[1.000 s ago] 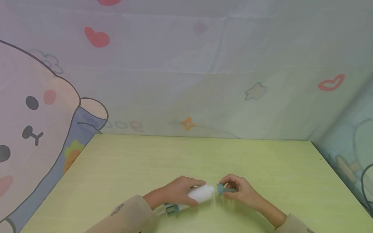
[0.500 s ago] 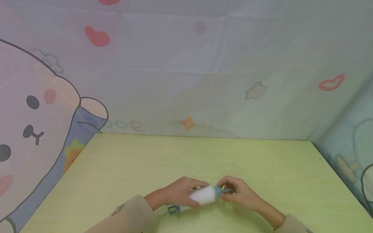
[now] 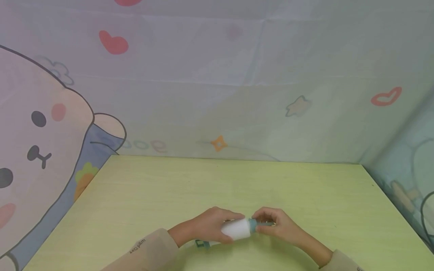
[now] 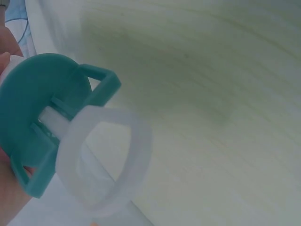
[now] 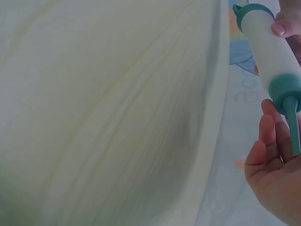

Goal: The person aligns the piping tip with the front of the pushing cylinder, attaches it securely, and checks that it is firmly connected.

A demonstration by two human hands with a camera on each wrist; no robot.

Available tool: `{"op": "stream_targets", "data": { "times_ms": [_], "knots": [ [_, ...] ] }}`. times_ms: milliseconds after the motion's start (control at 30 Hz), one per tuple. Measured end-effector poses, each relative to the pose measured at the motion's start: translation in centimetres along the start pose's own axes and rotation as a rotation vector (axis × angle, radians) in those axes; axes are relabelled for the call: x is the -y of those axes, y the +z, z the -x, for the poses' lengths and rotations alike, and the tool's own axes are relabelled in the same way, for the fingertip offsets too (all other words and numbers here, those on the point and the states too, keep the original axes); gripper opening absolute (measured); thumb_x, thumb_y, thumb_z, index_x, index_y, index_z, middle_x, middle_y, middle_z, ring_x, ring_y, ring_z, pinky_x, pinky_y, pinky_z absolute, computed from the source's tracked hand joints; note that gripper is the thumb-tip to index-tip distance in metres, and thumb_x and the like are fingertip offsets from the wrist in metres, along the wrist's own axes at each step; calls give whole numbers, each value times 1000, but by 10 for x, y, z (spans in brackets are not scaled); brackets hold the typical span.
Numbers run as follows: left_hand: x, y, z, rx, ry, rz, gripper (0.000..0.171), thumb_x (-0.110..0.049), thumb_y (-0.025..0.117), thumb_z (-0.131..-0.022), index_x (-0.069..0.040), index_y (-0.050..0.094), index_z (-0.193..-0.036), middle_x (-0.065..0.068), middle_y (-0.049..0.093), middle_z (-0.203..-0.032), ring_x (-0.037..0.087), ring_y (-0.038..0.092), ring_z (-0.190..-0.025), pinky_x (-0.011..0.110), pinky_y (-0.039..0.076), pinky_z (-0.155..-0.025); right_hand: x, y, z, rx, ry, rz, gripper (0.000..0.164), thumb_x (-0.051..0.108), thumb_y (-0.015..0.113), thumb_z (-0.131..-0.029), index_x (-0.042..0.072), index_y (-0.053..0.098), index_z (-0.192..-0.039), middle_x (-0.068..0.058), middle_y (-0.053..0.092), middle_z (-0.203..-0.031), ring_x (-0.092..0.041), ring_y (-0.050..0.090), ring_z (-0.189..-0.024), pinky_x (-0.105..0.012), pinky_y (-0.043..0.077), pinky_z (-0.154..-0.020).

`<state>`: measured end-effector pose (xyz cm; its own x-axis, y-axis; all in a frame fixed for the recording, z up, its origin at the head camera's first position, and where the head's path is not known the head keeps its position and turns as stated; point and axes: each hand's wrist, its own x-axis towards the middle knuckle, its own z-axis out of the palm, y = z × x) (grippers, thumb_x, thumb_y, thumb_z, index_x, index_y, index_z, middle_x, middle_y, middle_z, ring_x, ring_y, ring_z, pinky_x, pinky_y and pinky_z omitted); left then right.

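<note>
A white-barrelled plastic syringe lies across the front of the table, tilted slightly up to the right. My left hand grips its barrel, thumb on the near side and fingers over the far side. A teal nozzle cap with a thin spout sits on the barrel's right end, and my right hand pinches it with fingertips and thumb. In the left wrist view the teal finger flange and translucent ring handle of the plunger stick out behind. The right wrist view shows the thin spout above my right palm.
The pale yellow-green table extends beyond both hands. A printed cloth with a cartoon bear and hearts hangs behind it. At the far right edge a dark cable curves down.
The teal cap, held apart from the barrel a second ago, has moved left onto its end. The right hand has since shifted slightly around the cap, while the left hand keeps its grip.
</note>
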<state>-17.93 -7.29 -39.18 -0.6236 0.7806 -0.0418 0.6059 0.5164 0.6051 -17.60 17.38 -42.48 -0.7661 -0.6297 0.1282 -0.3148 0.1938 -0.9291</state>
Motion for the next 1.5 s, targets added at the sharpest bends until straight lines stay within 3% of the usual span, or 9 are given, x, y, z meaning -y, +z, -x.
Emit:
{"op": "stream_targets", "data": {
  "times_ms": [233,467,700,867,1233,1500],
  "knots": [
    [-2,-1,1,3,13,-42,56,-19,69,-75,-15,48,-128,-5,57,-118,-1,51,-85,14,42,-69,2,1,0,8,-7,65,18,12,53,-87,3,58,-103,-10,62,-95,-3,54,-83,-23,45,-69],
    [-2,-4,1,5,28,-32,57,-18,68,-76,-14,48,-128,-4,56,-120,0,52,-90,14,42,-71,6,2,0,-22,-89,129,18,11,55,-86,5,59,-102,-12,62,-95,-4,54,-83,-24,46,-69],
    [0,-6,1,11,13,48,57,-18,68,-76,-14,48,-128,-2,56,-120,-1,53,-89,14,43,-71,10,3,0,-58,-205,211,19,9,59,-83,6,60,-102,-12,62,-96,-3,54,-83,-25,47,-70],
    [1,-7,2,11,9,95,57,-17,68,-76,-14,47,-129,-2,57,-119,-1,53,-88,15,43,-71,12,3,0,-62,-255,223,20,7,61,-82,6,60,-102,-12,62,-96,-13,59,-82,-25,49,-69],
    [1,-9,1,41,4,136,56,-18,67,-77,-16,46,-129,-3,56,-120,2,54,-91,16,44,-73,13,1,1,-15,-223,110,19,4,58,-83,4,59,-102,-16,59,-94,-2,52,-70,-25,50,-58],
    [1,-10,0,53,16,139,56,-18,66,-77,-16,46,-130,-3,56,-120,2,54,-89,16,44,-72,15,-2,0,-5,-187,71,18,4,59,-82,4,59,-100,-16,58,-87,-1,49,-66,-26,50,-59]
  ]
}}
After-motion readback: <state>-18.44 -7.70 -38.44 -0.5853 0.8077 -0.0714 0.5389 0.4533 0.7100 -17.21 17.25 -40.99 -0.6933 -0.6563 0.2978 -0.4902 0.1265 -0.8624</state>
